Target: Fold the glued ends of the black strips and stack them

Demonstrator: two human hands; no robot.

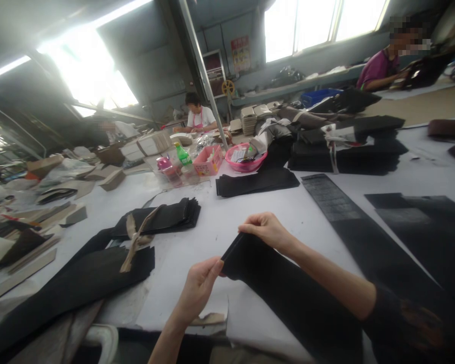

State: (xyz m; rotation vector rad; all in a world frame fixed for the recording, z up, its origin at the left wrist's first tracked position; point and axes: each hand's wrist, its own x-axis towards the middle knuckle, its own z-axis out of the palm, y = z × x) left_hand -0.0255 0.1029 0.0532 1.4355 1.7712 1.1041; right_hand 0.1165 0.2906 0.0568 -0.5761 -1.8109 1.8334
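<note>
A long black strip of sheet material (288, 293), leather or fabric, runs from my hands down toward the lower right. My left hand (199, 288) pinches the near corner of its end between thumb and fingers. At the far corner of the same end, my right hand (267, 230) grips the edge, which looks folded over. The end is lifted off the white tabletop (197, 253). Beyond my hands lies a flat stack of black pieces (258, 182). Another black strip (345, 217) stretches along the table to the right of my right forearm.
Left of me lies a black bundle tied with a cloth strip (136, 237). A tied black stack (349, 151) sits at the back right. A pink basket (246, 161), a pink box (209, 161) and a green bottle (182, 154) stand behind. Co-workers sit farther off.
</note>
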